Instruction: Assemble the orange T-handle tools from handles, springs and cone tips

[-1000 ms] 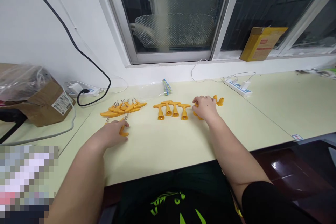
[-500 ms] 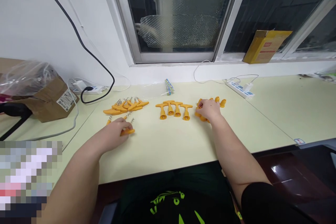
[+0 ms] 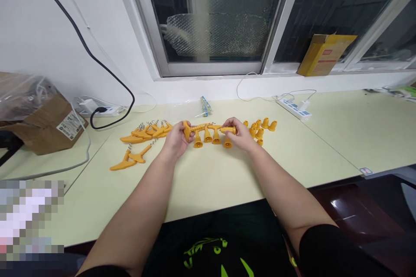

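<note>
My left hand (image 3: 177, 140) grips a yellow T-handled corkscrew (image 3: 187, 130), its shaft and spiral pointing right. In my right hand (image 3: 239, 134) is a yellow cone-shaped cap (image 3: 229, 130), held level and facing the corkscrew; the two are apart. Beneath and between my hands lie several capped corkscrews (image 3: 216, 138), flared cap ends toward me. Left of my left hand sits a pile of uncapped corkscrews (image 3: 143, 133) with bare metal spirals, and two more corkscrews (image 3: 125, 162) lie closer to me. Several loose caps (image 3: 260, 133) stand just right of my right hand.
A clear plastic bag with a coloured header (image 3: 205, 106) lies behind the corkscrews. Power strips (image 3: 294, 109) with cables rest along the wall. An opened cardboard box (image 3: 48, 125) stands at the left; a yellow carton (image 3: 326, 55) leans on the window.
My left hand has lifted a corkscrew from the near left and carried it right to the middle. My right hand has picked up a cap and moved left, toward my left hand.
</note>
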Tool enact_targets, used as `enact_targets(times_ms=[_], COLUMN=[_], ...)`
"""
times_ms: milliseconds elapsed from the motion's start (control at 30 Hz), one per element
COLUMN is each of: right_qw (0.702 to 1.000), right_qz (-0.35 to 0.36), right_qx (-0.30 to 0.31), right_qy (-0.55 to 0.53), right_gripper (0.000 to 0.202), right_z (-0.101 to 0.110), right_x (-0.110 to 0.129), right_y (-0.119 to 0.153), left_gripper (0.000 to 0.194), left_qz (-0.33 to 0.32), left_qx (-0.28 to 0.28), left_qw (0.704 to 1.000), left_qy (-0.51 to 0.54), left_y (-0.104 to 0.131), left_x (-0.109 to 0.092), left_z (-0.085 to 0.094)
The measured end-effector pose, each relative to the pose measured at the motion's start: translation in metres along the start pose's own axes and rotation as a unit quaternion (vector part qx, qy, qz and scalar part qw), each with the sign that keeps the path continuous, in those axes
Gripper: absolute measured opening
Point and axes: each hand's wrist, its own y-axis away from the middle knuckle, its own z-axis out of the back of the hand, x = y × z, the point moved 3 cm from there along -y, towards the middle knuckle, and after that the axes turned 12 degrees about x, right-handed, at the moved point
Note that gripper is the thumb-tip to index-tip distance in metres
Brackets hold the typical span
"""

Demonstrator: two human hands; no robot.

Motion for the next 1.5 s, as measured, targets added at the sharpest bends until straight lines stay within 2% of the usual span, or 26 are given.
enact_targets(times_ms=[67,133,333,467,633,900,967,1067,1300,1433,1500], right_qw=[0.998,0.996,0.998,0.998,0.991,0.996,0.997,0.994,0.961,0.941,0.945], right_qz=[-0.005,-0.013,-0.013,-0.002,0.017,0.071,0.055,0.013,-0.114,-0.188,-0.180], right_qx=[-0.012,-0.011,-0.006,0.016,0.057,0.049,0.052,0.066,0.118,0.148,0.148], right_qy=[-0.059,-0.089,-0.064,-0.063,-0.117,-0.026,-0.033,-0.085,-0.225,-0.240,-0.228], right_gripper=[0.021,0.021,0.025,0.026,0.029,0.018,0.020,0.027,0.042,0.044,0.040], right_z=[-0.001,-0.003,-0.008,-0.018,-0.032,-0.031,-0.030,-0.032,-0.041,-0.046,-0.044], right_x=[-0.001,-0.001,-0.007,-0.009,-0.012,-0.005,-0.004,-0.005,-0.009,-0.011,-0.007], right_y=[-0.001,-0.002,-0.003,-0.004,-0.004,-0.003,-0.003,-0.002,-0.003,-0.002,-0.001], left_gripper=[0.014,0.014,0.014,0.016,0.024,0.048,0.055,0.061,0.057,0.055,0.054], left_qz=[0.052,0.067,0.052,0.041,0.044,0.075,0.064,0.011,-0.107,-0.124,-0.119], left_qx=[-0.004,-0.009,-0.005,0.026,0.066,0.061,0.072,0.099,0.114,0.127,0.131], left_qw=[0.996,0.994,0.998,0.999,0.996,0.993,0.990,0.985,0.966,0.956,0.955], left_qy=[0.065,0.084,0.048,0.016,-0.029,-0.067,-0.098,-0.142,-0.206,-0.233,-0.237], left_y=[-0.005,-0.005,-0.002,0.001,0.009,0.015,0.016,0.018,0.025,0.027,0.026], left_x=[0.020,0.028,0.030,0.031,0.035,0.039,0.037,0.034,0.030,0.031,0.030], left_z=[0.004,0.010,0.019,0.014,0.000,-0.008,-0.009,-0.012,-0.023,-0.026,-0.025])
